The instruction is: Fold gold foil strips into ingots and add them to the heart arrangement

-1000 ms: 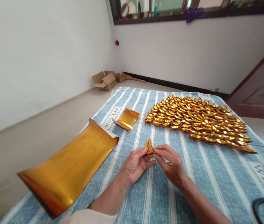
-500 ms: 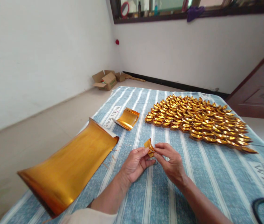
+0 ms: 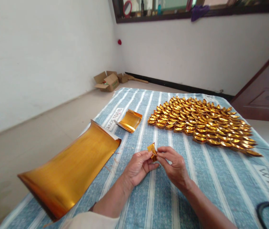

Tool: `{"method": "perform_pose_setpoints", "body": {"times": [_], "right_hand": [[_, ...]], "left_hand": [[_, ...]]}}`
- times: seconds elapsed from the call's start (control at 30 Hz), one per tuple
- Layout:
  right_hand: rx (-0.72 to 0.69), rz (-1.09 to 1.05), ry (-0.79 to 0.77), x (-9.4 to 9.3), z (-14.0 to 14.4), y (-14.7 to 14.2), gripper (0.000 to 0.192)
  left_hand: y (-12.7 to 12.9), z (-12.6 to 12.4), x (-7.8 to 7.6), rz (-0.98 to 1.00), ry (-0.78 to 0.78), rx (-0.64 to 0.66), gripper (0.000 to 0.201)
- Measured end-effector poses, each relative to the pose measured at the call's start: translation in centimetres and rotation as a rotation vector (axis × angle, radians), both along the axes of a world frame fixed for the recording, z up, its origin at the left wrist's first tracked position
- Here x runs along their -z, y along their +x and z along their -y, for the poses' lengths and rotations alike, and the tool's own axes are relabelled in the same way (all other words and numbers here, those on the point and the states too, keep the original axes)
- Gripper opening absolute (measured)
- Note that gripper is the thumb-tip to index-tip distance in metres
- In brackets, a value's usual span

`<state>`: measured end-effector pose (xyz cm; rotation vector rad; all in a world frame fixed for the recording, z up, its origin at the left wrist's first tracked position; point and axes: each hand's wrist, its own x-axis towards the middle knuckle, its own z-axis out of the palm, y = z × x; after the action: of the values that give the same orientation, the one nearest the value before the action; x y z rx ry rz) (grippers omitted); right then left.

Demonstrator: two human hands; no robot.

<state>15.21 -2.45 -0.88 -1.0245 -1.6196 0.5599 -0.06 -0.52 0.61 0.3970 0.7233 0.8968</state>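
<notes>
A small folded piece of gold foil paper point(image 3: 152, 149) is pinched between the fingertips of both hands, just above the striped cloth point(image 3: 215, 181) near its middle. The left hand point(image 3: 137, 167) is curled with thumb and forefinger closed on the paper's lower left edge; the right hand point(image 3: 174, 165) is bent at the wrist, its fingers closed narrowly on the right edge. The paper is shiny, creased and pointed at the top. The cloth is blue with white stripes and looks coarsely woven. One large curled sheet of gold foil point(image 3: 72, 168) is seen to the left, and one smaller curled stack point(image 3: 130, 121) beyond it. A dense spread of boat-shaped folded gold pieces point(image 3: 201, 124), too many to count, is laid out further back on the right. Two open cardboard boxes point(image 3: 108, 81) are seen on the floor by the wall.
</notes>
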Motion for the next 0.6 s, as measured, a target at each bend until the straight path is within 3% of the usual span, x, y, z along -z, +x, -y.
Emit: {"method": "perform_pose_setpoints", "body": {"times": [0.6], "right_hand": [[0.082, -0.038, -0.009, 0.04, 0.09, -0.56, 0.013]], "left_hand": [[0.15, 0.03, 0.16, 0.020, 0.029, -0.004, 0.012]]}}
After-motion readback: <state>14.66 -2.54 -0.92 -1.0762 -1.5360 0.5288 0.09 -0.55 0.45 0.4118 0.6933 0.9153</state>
